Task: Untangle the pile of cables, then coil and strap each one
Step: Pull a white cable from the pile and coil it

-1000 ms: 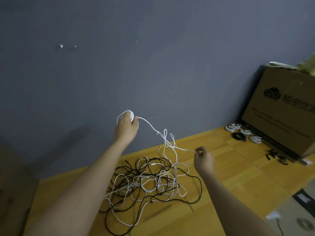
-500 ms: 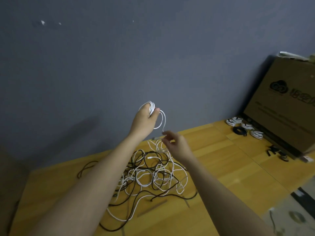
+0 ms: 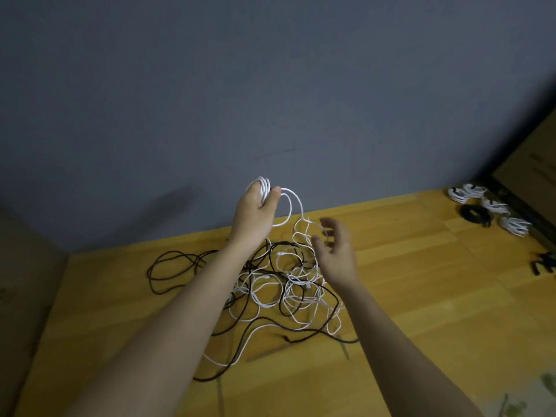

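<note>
My left hand (image 3: 255, 210) is raised above the table and grips a small coil of the white cable (image 3: 264, 188) wound round its fingers. From the coil a loose white strand (image 3: 296, 203) loops down toward my right hand (image 3: 335, 251). That hand hovers just right of the strand with thumb and fingers apart and blurred, the strand ending at its fingertips. Below both hands a tangled pile of black and white cables (image 3: 279, 290) is spread over the wooden table (image 3: 421, 281).
Several coiled white cables (image 3: 464, 192) and one coiled black cable (image 3: 477, 213) lie at the table's far right, by a cardboard box (image 3: 535, 164). Black straps (image 3: 544, 263) lie at the right edge. A grey wall stands behind.
My right hand carried the white strand in toward the coil, then drew back right and down with its fingers spreading. My left hand stayed raised with the coil. The camera turned left.
</note>
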